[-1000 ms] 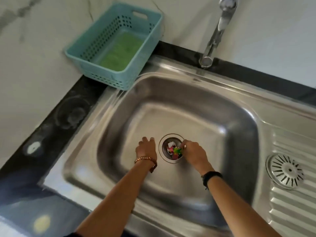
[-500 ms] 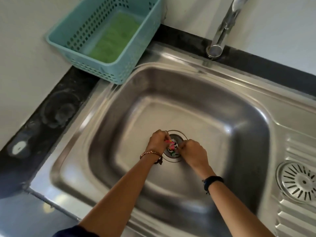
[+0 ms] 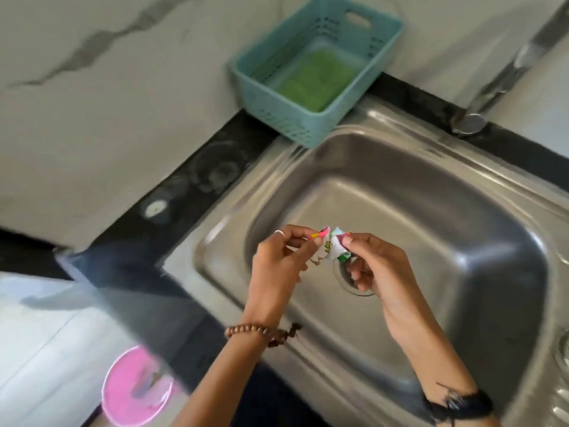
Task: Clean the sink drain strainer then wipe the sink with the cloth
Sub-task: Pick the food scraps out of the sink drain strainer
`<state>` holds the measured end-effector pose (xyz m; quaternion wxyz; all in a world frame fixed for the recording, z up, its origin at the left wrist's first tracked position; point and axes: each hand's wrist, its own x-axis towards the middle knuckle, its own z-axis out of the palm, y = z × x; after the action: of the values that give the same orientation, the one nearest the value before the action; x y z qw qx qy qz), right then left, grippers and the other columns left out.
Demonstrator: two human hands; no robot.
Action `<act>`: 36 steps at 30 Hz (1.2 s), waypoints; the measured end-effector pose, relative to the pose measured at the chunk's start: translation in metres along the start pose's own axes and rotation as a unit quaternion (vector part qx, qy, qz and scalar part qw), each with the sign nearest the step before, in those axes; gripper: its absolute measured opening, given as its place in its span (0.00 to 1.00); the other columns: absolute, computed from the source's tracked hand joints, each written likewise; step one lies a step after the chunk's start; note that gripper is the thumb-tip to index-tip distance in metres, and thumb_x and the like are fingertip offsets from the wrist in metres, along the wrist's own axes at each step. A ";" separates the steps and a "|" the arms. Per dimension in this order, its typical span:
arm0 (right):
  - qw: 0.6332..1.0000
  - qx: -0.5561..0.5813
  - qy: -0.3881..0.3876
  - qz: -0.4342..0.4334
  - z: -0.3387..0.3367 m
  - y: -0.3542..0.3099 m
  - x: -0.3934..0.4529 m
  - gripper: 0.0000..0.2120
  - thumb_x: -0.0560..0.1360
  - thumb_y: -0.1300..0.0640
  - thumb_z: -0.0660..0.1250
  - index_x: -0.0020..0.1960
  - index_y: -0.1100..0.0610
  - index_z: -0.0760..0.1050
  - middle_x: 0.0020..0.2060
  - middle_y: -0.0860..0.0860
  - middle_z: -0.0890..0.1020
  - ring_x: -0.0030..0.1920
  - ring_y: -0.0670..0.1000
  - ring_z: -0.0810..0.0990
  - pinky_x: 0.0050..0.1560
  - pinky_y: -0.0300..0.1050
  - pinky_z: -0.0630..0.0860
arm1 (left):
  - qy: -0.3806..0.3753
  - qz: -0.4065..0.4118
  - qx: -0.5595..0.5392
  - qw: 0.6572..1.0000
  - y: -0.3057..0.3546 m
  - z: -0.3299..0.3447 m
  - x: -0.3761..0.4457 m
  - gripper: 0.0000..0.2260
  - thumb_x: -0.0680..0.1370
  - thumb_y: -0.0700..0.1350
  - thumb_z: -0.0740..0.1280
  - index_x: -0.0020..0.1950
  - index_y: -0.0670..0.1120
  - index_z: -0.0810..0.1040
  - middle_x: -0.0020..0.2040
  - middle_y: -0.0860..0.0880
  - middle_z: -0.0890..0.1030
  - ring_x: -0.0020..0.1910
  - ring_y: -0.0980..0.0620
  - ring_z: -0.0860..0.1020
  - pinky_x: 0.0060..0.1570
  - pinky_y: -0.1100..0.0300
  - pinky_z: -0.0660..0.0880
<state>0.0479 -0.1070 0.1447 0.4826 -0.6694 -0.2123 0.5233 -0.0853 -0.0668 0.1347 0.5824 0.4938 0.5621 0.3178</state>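
Both my hands hover above the steel sink (image 3: 462, 211), raised over the drain opening (image 3: 354, 288). My left hand (image 3: 280, 263) pinches colourful paper scraps (image 3: 326, 245), pink and white ones, between its fingertips. My right hand (image 3: 378, 263) pinches white and green scraps at their right side. The drain ring is partly hidden behind my right hand, and what lies inside it cannot be seen. A green cloth (image 3: 314, 81) lies flat inside the teal plastic basket (image 3: 308, 127) at the sink's back left corner.
A chrome tap (image 3: 492, 87) rises at the back right. A black counter strip (image 3: 184, 195) borders the sink on the left, under a marble wall. A pink bin (image 3: 135, 386) with scraps in it stands on the floor at lower left. A ribbed drainboard (image 3: 554, 380) lies right.
Both hands have lifted out of the drain, carrying the paper scraps up above the sink. The camera has swung left, bringing the pink bin into view.
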 end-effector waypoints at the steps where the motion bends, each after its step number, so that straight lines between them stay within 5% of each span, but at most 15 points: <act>1: 0.999 -0.002 -0.032 -0.005 0.019 -0.002 -0.013 0.08 0.73 0.60 0.67 0.36 0.54 0.80 0.19 0.45 0.73 0.20 0.43 0.68 0.20 0.31 0.63 | 0.029 0.002 -0.033 0.999 0.000 -0.022 -0.016 0.02 0.71 0.46 0.71 0.39 0.52 0.81 0.30 0.57 0.79 0.27 0.61 0.72 0.24 0.69 0.67; 7: 0.971 -0.047 -0.232 -0.025 0.143 0.033 -0.100 0.06 0.73 0.61 0.68 0.37 0.56 0.80 0.21 0.46 0.74 0.21 0.42 0.68 0.21 0.32 0.64 | 0.223 0.006 -0.140 0.965 -0.032 -0.158 -0.123 0.03 0.71 0.42 0.70 0.43 0.44 0.81 0.27 0.54 0.76 0.22 0.60 0.67 0.21 0.70 0.64; 13: 0.933 -0.153 -0.326 -0.018 0.250 0.137 -0.153 0.02 0.72 0.58 0.71 0.41 0.55 0.81 0.25 0.44 0.80 0.26 0.40 0.74 0.25 0.33 0.71 | 0.354 -0.097 -0.203 0.908 -0.142 -0.268 -0.203 0.02 0.72 0.39 0.69 0.40 0.42 0.80 0.29 0.48 0.76 0.21 0.59 0.69 0.22 0.70 0.69; 21: 0.871 -0.354 -0.339 0.011 0.360 0.341 -0.123 0.03 0.71 0.66 0.70 0.45 0.64 0.81 0.39 0.58 0.84 0.34 0.49 0.80 0.35 0.32 0.77 | 0.351 -0.263 -0.197 0.877 -0.349 -0.354 -0.195 0.04 0.73 0.28 0.64 0.42 0.36 0.75 0.33 0.42 0.77 0.19 0.59 0.77 0.25 0.69 0.77; 24: 0.850 -0.405 -0.336 0.002 0.385 0.411 -0.100 0.06 0.72 0.66 0.68 0.48 0.63 0.80 0.46 0.58 0.84 0.45 0.53 0.82 0.45 0.41 0.79 | 0.333 -0.298 -0.139 0.884 -0.418 -0.367 -0.171 0.04 0.72 0.30 0.66 0.42 0.37 0.74 0.33 0.43 0.77 0.18 0.60 0.76 0.24 0.67 0.77; 29: 0.851 -0.432 -0.300 0.009 0.422 0.505 -0.062 0.09 0.72 0.70 0.64 0.48 0.61 0.80 0.49 0.58 0.83 0.50 0.57 0.81 0.54 0.51 0.79 | 0.313 -0.339 -0.068 0.884 -0.508 -0.376 -0.132 0.05 0.71 0.30 0.65 0.46 0.36 0.76 0.32 0.41 0.77 0.30 0.45 0.78 0.47 0.50 0.80; 33: 0.834 -0.450 -0.320 0.023 0.433 0.550 -0.039 0.12 0.72 0.67 0.66 0.54 0.61 0.81 0.48 0.53 0.82 0.45 0.55 0.82 0.46 0.47 0.82 | 0.281 -0.348 -0.053 0.893 -0.556 -0.376 -0.119 0.14 0.70 0.29 0.66 0.55 0.35 0.75 0.44 0.35 0.80 0.41 0.40 0.80 0.47 0.46 0.80; 36: 0.843 -0.435 -0.310 0.056 0.432 0.556 -0.033 0.13 0.73 0.67 0.67 0.56 0.61 0.80 0.41 0.53 0.81 0.32 0.50 0.80 0.30 0.37 0.79 | 0.277 -0.332 -0.086 0.898 -0.565 -0.375 -0.120 0.17 0.72 0.29 0.65 0.59 0.38 0.71 0.48 0.36 0.78 0.34 0.43 0.77 0.28 0.60 0.79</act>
<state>-0.4777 -0.1966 -0.3160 0.0204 -0.6241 -0.5192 0.5835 -0.5734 -0.2718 -0.3062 0.5150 0.1190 0.8025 0.2768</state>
